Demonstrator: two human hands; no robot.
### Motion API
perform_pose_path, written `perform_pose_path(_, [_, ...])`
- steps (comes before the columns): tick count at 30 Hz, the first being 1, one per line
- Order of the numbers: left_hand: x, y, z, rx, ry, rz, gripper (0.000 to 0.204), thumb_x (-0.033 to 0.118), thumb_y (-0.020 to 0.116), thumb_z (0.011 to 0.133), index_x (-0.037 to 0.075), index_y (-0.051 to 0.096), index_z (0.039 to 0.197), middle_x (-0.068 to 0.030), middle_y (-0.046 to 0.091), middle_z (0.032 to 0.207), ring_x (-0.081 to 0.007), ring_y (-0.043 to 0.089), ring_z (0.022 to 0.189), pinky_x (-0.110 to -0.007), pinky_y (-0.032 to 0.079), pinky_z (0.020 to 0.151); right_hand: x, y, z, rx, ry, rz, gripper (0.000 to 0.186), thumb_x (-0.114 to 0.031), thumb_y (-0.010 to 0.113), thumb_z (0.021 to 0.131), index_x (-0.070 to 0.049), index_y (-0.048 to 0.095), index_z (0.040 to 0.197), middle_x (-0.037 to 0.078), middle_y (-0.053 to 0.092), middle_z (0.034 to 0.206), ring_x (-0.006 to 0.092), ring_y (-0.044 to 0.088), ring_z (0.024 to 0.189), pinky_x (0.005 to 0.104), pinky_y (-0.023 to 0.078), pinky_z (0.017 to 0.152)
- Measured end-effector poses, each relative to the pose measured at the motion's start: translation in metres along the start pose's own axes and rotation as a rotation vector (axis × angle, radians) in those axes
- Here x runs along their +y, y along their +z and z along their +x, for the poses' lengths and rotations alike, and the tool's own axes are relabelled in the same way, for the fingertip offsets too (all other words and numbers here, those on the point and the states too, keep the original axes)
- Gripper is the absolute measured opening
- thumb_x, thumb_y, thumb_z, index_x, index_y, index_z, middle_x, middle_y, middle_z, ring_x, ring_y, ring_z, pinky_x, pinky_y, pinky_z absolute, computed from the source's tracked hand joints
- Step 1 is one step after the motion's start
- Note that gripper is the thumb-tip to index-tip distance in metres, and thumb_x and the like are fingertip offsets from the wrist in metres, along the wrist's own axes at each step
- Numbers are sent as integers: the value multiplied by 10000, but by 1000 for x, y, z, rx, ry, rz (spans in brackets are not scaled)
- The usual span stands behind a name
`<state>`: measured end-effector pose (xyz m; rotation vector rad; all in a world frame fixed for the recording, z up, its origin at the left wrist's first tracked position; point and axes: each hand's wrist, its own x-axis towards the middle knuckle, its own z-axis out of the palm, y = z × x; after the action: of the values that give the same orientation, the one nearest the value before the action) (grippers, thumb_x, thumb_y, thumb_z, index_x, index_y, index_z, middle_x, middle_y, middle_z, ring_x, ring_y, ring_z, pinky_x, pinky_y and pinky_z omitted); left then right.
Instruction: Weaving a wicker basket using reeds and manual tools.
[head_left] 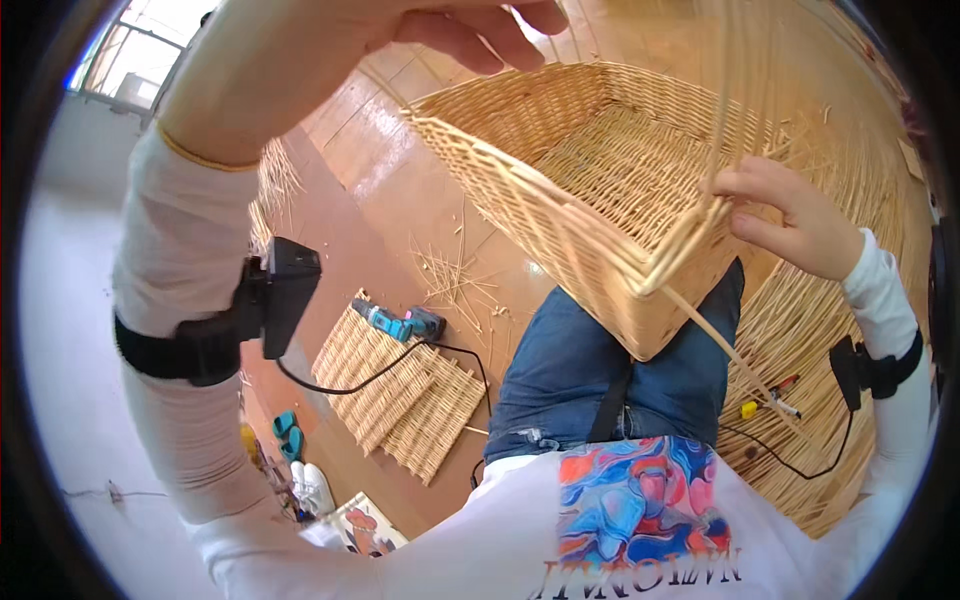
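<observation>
A rectangular woven wicker basket (540,180) rests tilted across my thighs, its inside facing up and away. At its near right corner, my right hand (785,215) is closed, fingers and thumb pinching the wicker strands (728,120) at the rim. Those strands stand up from the rim beyond the top of the view. Below the same corner, a loose wicker rod (720,345) slants down to the right. My left hand (475,35) is raised above the far left rim, cut off by the upper edge. Its visible fingers are loosely bent and apart, with nothing seen in them.
Two woven wicker panels (400,395) lie on the floor at left, a teal power drill (400,320) on them. Long loose wicker rods (850,270) cover the floor at right, with a small yellow-ended tool (750,409). Scraps (455,270), slippers (287,435) and white shoes (312,488) lie left.
</observation>
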<state>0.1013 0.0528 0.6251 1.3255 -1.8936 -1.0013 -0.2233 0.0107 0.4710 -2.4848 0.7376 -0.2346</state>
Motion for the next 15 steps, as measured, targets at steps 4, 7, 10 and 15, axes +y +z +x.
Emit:
perform_pose_path(4, [9,-2,-17,36,-20,161,259,198,698,889,2,671,1056,-110,714,863,-177,698,717,-269,579,645,-11,-3,3,5,19,17,388,-183,604,902,-111,580,1282,111,582,967,264,567,937,365,449,864])
perform_pose_path(7, [12,-3,-22,-16,-46,237,248,224,680,894,17,659,1031,-108,686,898,-168,669,762,-269,551,683,-18,-4,4,-3,33,-17,392,-202,600,909,-109,574,1289,121,583,1012,276,568,971,372,445,891])
perform_pose_path(10, [2,2,-18,-24,-7,377,357,337,597,943,31,605,1127,-76,637,913,-132,604,763,-260,497,693,-12,-5,0,28,-4,-43,382,-251,591,923,-91,588,1270,147,600,1140,301,569,1078,383,445,939])
perform_pose_path(15, [11,31,-16,-153,-194,340,324,312,690,836,26,615,968,-85,614,807,-156,609,767,-278,498,716,5,-29,-32,202,94,122,328,-246,606,939,-57,624,1206,111,658,1118,240,608,1060,341,464,946])
